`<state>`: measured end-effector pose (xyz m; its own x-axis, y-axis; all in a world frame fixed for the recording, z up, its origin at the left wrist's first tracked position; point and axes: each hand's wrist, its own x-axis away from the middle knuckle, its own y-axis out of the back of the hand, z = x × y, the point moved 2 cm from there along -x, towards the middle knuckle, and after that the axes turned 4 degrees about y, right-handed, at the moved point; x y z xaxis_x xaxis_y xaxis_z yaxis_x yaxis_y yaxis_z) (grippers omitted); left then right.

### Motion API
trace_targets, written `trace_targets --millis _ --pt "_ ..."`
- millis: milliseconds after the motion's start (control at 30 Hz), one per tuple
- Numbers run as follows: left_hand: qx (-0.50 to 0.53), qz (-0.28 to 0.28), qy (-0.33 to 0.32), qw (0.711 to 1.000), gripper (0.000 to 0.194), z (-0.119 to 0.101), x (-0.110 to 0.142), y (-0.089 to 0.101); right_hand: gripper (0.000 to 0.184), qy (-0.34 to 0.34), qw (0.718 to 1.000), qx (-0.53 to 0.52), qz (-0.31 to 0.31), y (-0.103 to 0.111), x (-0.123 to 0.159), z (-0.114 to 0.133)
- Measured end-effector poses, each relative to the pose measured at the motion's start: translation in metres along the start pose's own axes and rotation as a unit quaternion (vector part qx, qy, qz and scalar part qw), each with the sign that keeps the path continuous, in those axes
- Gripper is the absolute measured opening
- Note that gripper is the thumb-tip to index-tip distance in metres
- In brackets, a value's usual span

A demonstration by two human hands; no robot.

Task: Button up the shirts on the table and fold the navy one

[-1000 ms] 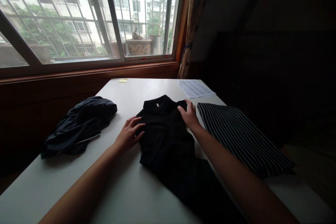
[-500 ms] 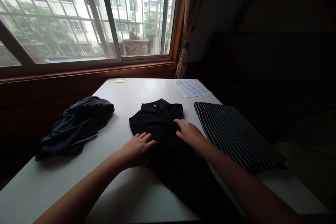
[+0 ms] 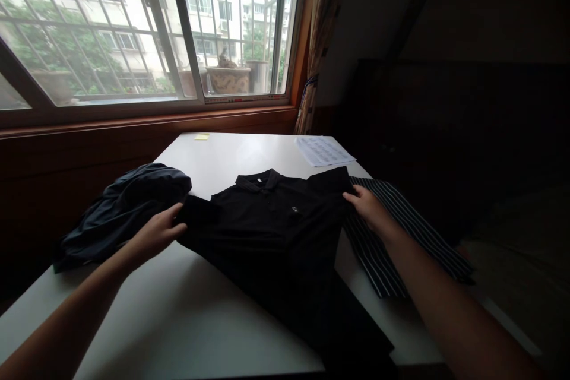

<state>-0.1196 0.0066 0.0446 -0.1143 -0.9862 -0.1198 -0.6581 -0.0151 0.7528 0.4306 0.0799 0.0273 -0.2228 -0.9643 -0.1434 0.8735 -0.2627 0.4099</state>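
A black polo shirt (image 3: 271, 231) lies spread on the white table with its collar toward the window and a small light logo on the chest. My left hand (image 3: 162, 228) is closed on the edge of the sleeve at the left, beside a crumpled dark garment (image 3: 129, 205). At the right, my right hand (image 3: 367, 208) pinches the end of the other sleeve, which overlaps a folded striped cloth (image 3: 409, 225). Both sleeves are drawn out to the sides. The lower part of the shirt runs toward the near edge, its folds hard to make out in the dark.
The white table (image 3: 146, 320) stands under a barred window (image 3: 146, 29). Printed sheets (image 3: 325, 151) lie at its far right corner, a yellow sticky note (image 3: 202, 136) at the far left. A tied curtain (image 3: 312, 71) hangs beside the window.
My hands have moved apart, left and right, and now hold the sleeves. The sleeves have opened outward, and the chest logo has come into view. The right sleeve now covers part of the striped cloth.
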Motion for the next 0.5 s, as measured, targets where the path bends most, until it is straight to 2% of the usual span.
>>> trace_targets --millis 67,133,233,333,400,433,500 --pt "0.114 -0.013 0.066 0.991 0.039 0.01 0.005 0.014 0.042 -0.04 0.999 0.003 0.011 0.006 -0.001 -0.006" --pt "0.213 -0.016 0.117 0.97 0.044 0.016 0.011 0.024 0.056 -0.074 0.997 0.017 0.026 0.007 0.003 -0.009" --pt "0.279 -0.032 0.148 0.948 0.043 0.029 0.016 0.036 0.07 -0.091 0.995 0.014 0.04 0.007 0.012 -0.01" --pt "0.286 -0.054 0.105 0.951 0.038 0.05 0.011 0.055 0.073 -0.092 0.994 -0.006 0.054 0.007 0.018 -0.009" --pt "0.248 -0.062 0.049 0.966 0.037 0.062 0.003 0.068 0.07 -0.087 0.995 -0.011 0.054 0.009 0.019 -0.007" --pt "0.207 -0.071 0.011 0.976 0.037 0.066 -0.001 0.074 0.068 -0.08 0.995 -0.006 0.054 0.01 0.018 -0.007" --pt "0.07 -0.148 -0.075 0.984 0.038 0.067 -0.007 0.083 0.065 -0.054 0.997 0.032 0.049 0.011 0.015 -0.006"
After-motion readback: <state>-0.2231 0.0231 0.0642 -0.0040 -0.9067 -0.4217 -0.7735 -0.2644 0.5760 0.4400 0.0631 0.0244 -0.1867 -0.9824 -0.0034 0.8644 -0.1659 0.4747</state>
